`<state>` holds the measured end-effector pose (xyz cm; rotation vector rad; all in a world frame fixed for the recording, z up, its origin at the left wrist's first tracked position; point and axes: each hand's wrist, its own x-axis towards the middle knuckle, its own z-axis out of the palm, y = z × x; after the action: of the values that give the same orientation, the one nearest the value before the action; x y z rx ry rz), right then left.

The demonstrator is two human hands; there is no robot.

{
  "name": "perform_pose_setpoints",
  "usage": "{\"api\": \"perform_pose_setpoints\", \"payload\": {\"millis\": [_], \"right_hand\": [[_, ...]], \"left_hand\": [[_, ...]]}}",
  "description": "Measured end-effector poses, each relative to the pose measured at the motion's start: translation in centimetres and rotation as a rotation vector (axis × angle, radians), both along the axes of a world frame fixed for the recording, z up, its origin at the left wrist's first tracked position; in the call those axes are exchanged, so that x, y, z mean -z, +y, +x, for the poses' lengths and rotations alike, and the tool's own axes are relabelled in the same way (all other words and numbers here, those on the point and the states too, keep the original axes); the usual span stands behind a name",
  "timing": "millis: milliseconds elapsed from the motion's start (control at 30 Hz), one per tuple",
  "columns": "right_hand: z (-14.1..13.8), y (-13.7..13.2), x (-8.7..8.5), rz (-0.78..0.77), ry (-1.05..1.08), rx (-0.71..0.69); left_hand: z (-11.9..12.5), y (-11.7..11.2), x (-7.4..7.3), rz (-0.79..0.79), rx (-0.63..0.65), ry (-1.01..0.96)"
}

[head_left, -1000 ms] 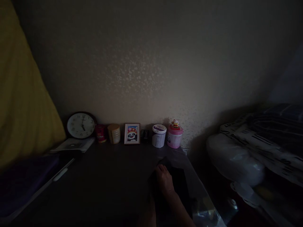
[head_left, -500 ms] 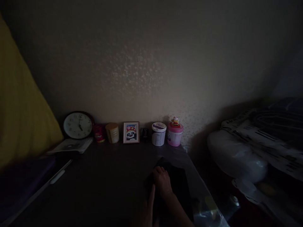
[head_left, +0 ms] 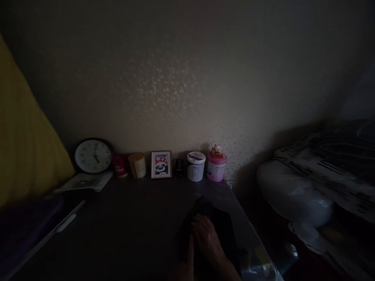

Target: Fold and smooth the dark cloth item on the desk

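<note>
A black cloth-like item (head_left: pixel 224 226) lies on the right part of the dark table; the dim light hides its exact kind. My right hand (head_left: pixel 206 236) is over it, fingers bent together and closed on the dark fabric. Close beside it on the left is my left hand (head_left: pixel 190 255), with one finger stretched out straight along the fabric and its tip near my right hand's fingers. Shadow swallows the rest of that hand.
Along the wall stand a round clock (head_left: pixel 93 156), a red can (head_left: pixel 120 166), a tan container (head_left: pixel 137 166), a framed panda picture (head_left: pixel 161 165), a white tub (head_left: pixel 196 168) and a pink tub (head_left: pixel 216 169) topped by a cat figurine (head_left: pixel 216 149). White bags (head_left: pixel 295 191) lie right of the table edge.
My right hand has shifted slightly down and to the right, toward me. My left hand stays beside it, and the camera view has turned a little.
</note>
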<state>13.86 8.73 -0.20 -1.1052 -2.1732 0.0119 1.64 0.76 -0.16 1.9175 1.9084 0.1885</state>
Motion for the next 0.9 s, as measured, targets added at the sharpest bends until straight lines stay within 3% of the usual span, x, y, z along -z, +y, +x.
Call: {"api": "perform_pose_setpoints", "payload": {"millis": [200, 467, 600, 767, 900], "right_hand": [[1.0, 3.8, -0.3, -0.011, -0.071, 0.034], [2.0, 9.0, -1.4, -0.026, -0.180, 0.026], [1.3, 7.9, -2.5, 0.014, -0.154, 0.127], [-0.7, 4.1, -2.2, -0.095, -0.252, -0.100], [-0.8, 5.9, -1.8, -0.091, -0.308, 0.010]], "left_hand": [[0.8, 1.1, 0.4, -0.139, -0.027, 0.069], [0.4, 1.5, 1.5, -0.165, -0.062, 0.009], [0.5, 1.7, 2.6, -0.153, -0.106, 0.041], [0.9, 1.4, 2.4, -0.135, -0.104, 0.080], [1.0, 1.4, 1.2, -0.225, -0.090, 0.070]]}}
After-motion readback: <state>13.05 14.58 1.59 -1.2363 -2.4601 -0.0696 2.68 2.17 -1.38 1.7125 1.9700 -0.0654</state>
